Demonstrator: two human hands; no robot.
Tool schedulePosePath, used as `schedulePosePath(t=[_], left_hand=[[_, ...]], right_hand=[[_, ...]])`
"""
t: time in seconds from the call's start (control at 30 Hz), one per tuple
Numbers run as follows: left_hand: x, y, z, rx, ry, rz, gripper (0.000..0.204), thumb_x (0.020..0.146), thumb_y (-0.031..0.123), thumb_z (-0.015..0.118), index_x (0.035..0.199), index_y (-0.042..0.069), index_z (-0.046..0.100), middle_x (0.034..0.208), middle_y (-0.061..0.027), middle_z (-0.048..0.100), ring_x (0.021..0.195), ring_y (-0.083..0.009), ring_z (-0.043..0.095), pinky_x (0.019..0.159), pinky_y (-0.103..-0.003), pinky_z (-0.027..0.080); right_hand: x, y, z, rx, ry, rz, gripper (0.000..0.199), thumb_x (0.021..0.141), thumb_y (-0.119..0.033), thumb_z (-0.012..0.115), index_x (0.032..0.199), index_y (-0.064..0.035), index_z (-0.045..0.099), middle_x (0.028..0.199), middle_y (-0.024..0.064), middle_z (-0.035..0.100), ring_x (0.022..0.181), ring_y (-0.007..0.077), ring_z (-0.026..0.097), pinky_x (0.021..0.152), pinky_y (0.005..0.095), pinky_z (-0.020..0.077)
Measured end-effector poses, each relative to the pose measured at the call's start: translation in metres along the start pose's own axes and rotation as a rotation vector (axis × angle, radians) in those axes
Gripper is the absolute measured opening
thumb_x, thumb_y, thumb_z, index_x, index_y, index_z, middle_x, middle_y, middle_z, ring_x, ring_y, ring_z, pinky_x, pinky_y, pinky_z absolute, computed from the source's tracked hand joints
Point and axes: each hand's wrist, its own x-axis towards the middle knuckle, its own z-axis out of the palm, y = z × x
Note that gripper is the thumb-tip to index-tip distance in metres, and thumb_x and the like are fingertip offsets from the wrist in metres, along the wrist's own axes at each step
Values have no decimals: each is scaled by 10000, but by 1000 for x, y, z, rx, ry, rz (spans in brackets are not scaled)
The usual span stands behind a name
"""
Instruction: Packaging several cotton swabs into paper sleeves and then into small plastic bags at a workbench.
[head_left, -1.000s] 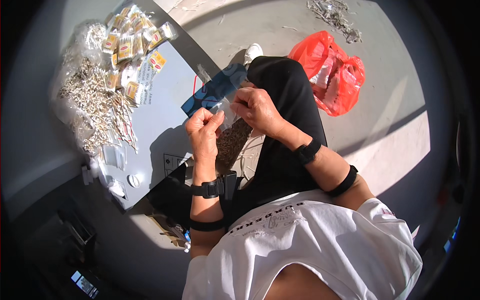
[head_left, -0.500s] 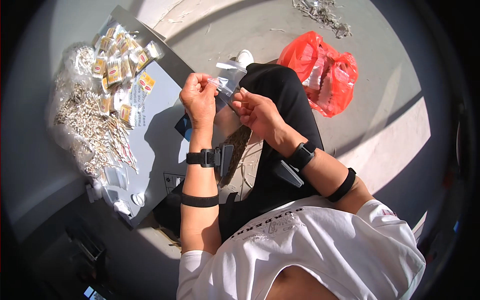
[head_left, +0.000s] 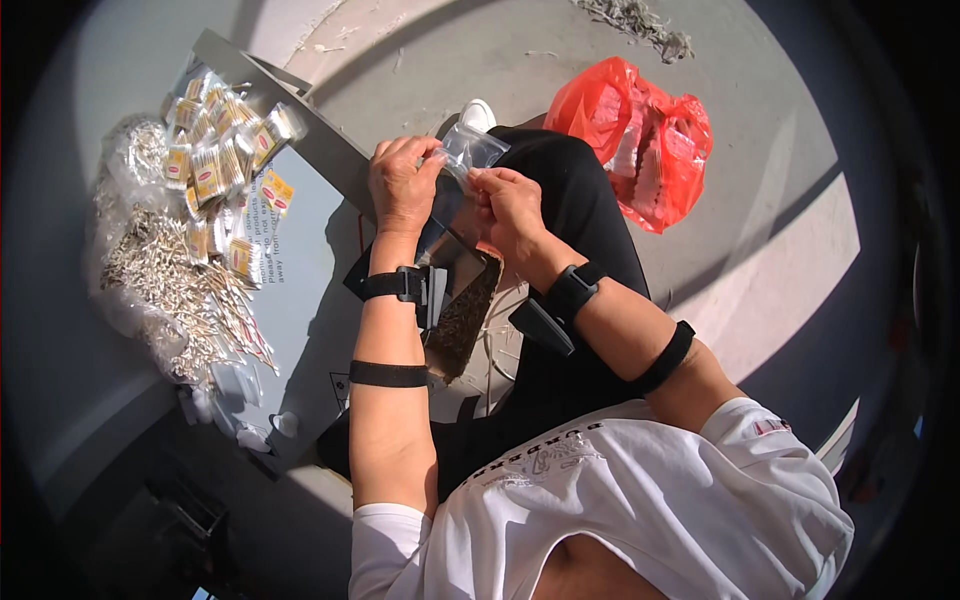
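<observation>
Clear plastic is what is held: a small see-through bag [head_left: 468,152] is pinched at its top by the left hand [head_left: 403,185] and the right hand [head_left: 510,205], both closed on it, above the lap. A grey board [head_left: 310,290] (covered with little yellow packets [head_left: 215,165]) is seen to the left. A red bag [head_left: 640,135] is lying farther away on the floor.

Your small clear bag [head_left: 470,150] sits between both hands, above your lap. To your left the flat board [head_left: 310,260] carries packets [head_left: 215,165] at its far end (loose sticks [head_left: 180,290] nearer you); a plastic bag [head_left: 645,140] lies on the floor to your right.
</observation>
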Motion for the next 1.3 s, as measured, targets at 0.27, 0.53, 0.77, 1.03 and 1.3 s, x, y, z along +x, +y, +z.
schedulePosePath(t=[0.27, 0.53, 0.77, 1.03, 1.3], left_hand=[[-6, 5, -14, 41, 5, 64, 137, 689, 73, 720, 820, 82, 684, 844, -54, 648, 851, -276, 572, 781, -379, 477], [-20, -6, -41, -167, -122, -82, 56, 775, 108, 651, 804, 63, 670, 847, -63, 635, 856, -269, 548, 790, -377, 460], [-28, -11, -50, 33, -190, -51, 85, 804, 137, 655, 807, 55, 634, 910, -55, 580, 932, -268, 491, 846, -361, 422], [-46, -10, -69, 336, -211, -21, 98, 782, 182, 692, 810, 101, 645, 969, -18, 548, 1001, -244, 473, 859, -417, 400], [-102, 0, -70, 72, 147, -196, 228, 740, 18, 697, 922, 62, 566, 1006, -86, 565, 1030, -295, 504, 899, -423, 416]], right_hand=[[-10, 6, -3, -87, -27, -51, 85, 845, -62, 682, 786, -19, 638, 636, -10, 524, 520, 61, 421, 439, 206, 318], [-39, 20, -3, -165, -119, -117, 106, 813, -80, 717, 752, -10, 664, 621, -23, 545, 516, 59, 434, 455, 228, 311], [-33, 56, -8, -555, -68, -532, 174, 713, -110, 775, 675, 7, 653, 660, 62, 603, 653, 169, 540, 580, 313, 413], [-45, 66, 8, -987, -29, -572, 239, 689, -212, 777, 676, -5, 659, 961, 108, 567, 907, 315, 564, 747, 411, 470], [-35, 52, -37, -540, -287, -360, 104, 757, -53, 749, 766, 9, 666, 910, 60, 604, 770, 121, 573, 670, 248, 462]])
